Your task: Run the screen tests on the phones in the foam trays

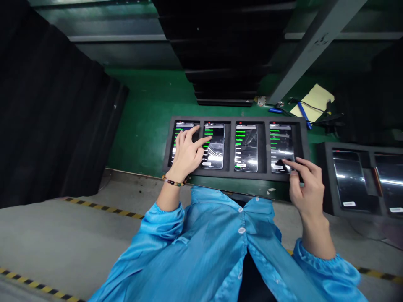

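Observation:
In front of me several smartphones lie face up, screens lit with green and white text lines, in a dark foam tray [231,147]. My left hand [186,154] is over the two left phones with its fingers spread. Its index fingertip is at the screen of the second phone [217,147], and the hand partly covers the leftmost phone [174,153]. The third phone [246,147] has no hand on it. My right hand [307,184] has its fingers apart, one fingertip at the lower screen of the rightmost phone [281,144]. Neither hand grips anything.
Another foam tray [327,180] at the right holds dark-screened phones [349,178]. Behind, on the green table [141,117], are a yellow paper [315,100], a blue pen-like item [304,112] and cables. Black curtains [47,105] hang left and behind; a grey metal post [315,50] rises at the back.

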